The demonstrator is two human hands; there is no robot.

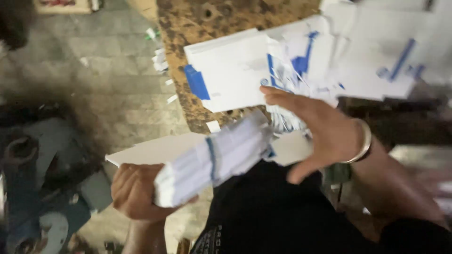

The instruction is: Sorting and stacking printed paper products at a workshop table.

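My left hand (134,190) grips the near end of a thick stack of white paper sheets with a blue stripe (214,157), held tilted above my lap. My right hand (320,129), with a metal bangle on the wrist, is spread with fingers apart just right of the stack's far end, not holding anything. A flat white card (150,150) lies under the stack. The picture is blurred by motion.
A worn brown worktable (188,33) ahead carries piles of white sheets with blue marks (329,61). Paper scraps (160,59) lie on the stone floor at the left. Dark machinery (33,188) stands at the lower left.
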